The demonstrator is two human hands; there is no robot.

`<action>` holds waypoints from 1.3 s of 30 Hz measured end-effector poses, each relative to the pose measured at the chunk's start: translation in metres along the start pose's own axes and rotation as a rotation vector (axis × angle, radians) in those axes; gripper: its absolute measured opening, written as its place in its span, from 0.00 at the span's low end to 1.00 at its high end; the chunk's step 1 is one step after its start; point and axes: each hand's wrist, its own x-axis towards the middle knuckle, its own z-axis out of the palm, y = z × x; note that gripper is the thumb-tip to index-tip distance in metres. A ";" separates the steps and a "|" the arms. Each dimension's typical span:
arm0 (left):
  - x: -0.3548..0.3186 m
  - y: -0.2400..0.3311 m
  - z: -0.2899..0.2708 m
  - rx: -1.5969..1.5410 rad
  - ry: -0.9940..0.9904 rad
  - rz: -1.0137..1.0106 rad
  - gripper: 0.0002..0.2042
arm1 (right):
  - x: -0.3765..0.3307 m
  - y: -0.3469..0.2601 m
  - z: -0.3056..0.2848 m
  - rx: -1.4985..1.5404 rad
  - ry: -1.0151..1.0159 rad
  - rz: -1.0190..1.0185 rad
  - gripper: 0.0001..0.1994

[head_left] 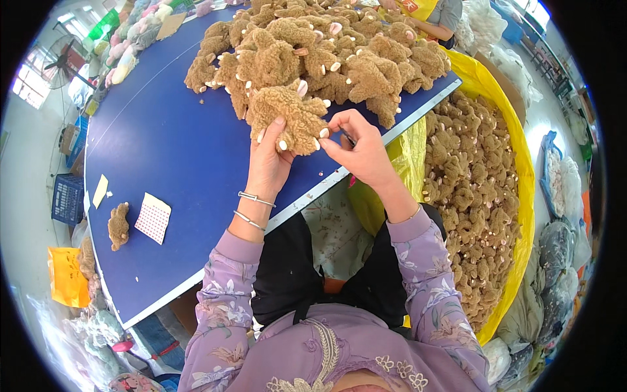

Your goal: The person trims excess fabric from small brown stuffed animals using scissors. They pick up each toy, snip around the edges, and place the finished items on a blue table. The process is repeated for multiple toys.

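Note:
My left hand grips a curly brown plush toy at its lower side, thumb on top. The toy looks limp and has pale tips and a pink-lined ear. At its right edge, my right hand is closed, with thumb and forefinger pinching close to a white tip. A small dark tool shows inside that hand; its kind is mostly hidden by the fingers. Just beyond lies a heap of similar plush toys on the blue table.
A yellow bag full of brown plush pieces stands right of the table. On the left lie a small plush, a dotted sheet and a yellow slip. Another person is at the far right.

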 end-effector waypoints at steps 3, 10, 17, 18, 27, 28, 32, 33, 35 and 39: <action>-0.003 -0.001 0.001 0.074 -0.060 -0.071 0.17 | 0.002 0.002 0.003 -0.126 0.032 -0.061 0.11; -0.004 -0.014 -0.006 0.174 -0.093 -0.088 0.13 | 0.011 0.001 -0.001 -0.089 0.231 0.080 0.07; 0.001 -0.004 -0.007 0.061 -0.021 -0.070 0.11 | 0.002 0.002 0.006 0.213 0.076 0.009 0.08; 0.001 -0.004 -0.007 0.046 -0.022 -0.075 0.11 | -0.001 0.002 0.009 0.252 0.032 -0.039 0.10; -0.002 -0.007 -0.005 0.116 0.008 -0.204 0.11 | -0.004 -0.013 0.004 -0.080 -0.167 -0.080 0.11; -0.002 -0.010 -0.006 0.134 0.010 -0.188 0.11 | -0.004 -0.013 0.004 -0.121 -0.167 -0.097 0.10; -0.005 -0.011 0.003 0.185 0.014 -0.162 0.11 | -0.007 -0.008 0.007 -0.151 -0.102 -0.097 0.09; -0.003 -0.011 0.000 0.195 0.015 -0.161 0.11 | -0.007 -0.012 0.010 -0.119 -0.078 -0.094 0.09; 0.000 -0.014 -0.007 0.218 -0.012 -0.171 0.12 | -0.006 -0.014 0.013 -0.092 -0.054 -0.103 0.09; -0.001 -0.017 -0.007 0.253 0.003 -0.162 0.12 | -0.007 -0.013 0.015 -0.104 -0.058 -0.120 0.08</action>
